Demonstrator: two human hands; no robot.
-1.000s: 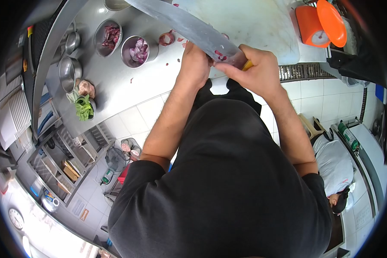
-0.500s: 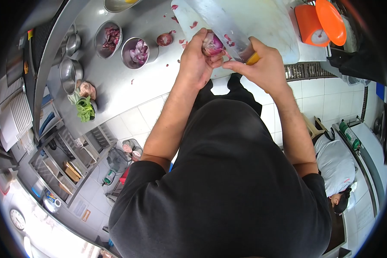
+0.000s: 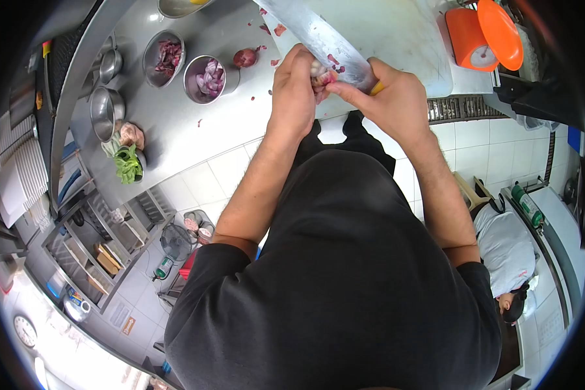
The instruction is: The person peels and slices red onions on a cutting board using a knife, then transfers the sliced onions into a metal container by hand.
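My left hand (image 3: 294, 88) is closed around a red onion (image 3: 320, 77), mostly hidden by the fingers and the blade. In my right hand (image 3: 392, 96) is a large knife (image 3: 335, 47) with a yellow handle, its wide blade angled up and left past the onion. Bits of red skin stick to the blade. My right thumb reaches across to the onion's lower side. Both hands are over the near edge of a white cutting board (image 3: 403, 32). Another red onion (image 3: 245, 58) lies on the steel counter to the left of my left hand.
Left on the counter (image 3: 195, 140) are a bowl of onion skins (image 3: 163, 60), a metal pot with peeled onion pieces (image 3: 205, 79), an empty-looking pan (image 3: 106, 115) and green leaves (image 3: 129, 165). An orange scale (image 3: 469, 39) stands at right. Another person (image 3: 506, 250) is behind, at right.
My left hand has turned the onion, so its back now faces up. The knife blade has swung lower across the onion, and my right thumb has come onto it.
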